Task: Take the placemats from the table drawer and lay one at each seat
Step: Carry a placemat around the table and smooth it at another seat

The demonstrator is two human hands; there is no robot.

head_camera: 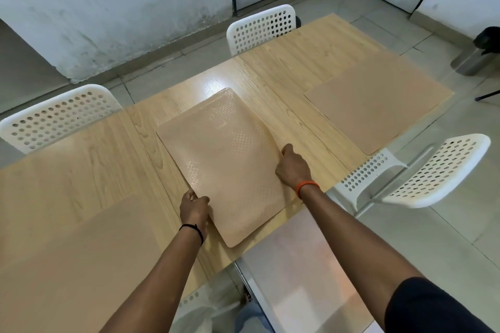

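A beige textured placemat [224,159] is held over the middle of the wooden table [284,62], its near corner overhanging the front edge. My left hand [194,211] grips its near left edge. My right hand [292,166] grips its right edge. A second placemat [378,105] lies flat at the right end of the table. A third placemat [81,265] lies flat at the near left. The open drawer [297,273] juts out below the table's front edge, between my arms, with a pale sheet showing inside.
White perforated chairs stand at the far side [262,28], the far left [56,113] and the near right [422,173]. A metal bin [473,59] sits on the tiled floor at the right. A wall runs close behind the far chairs.
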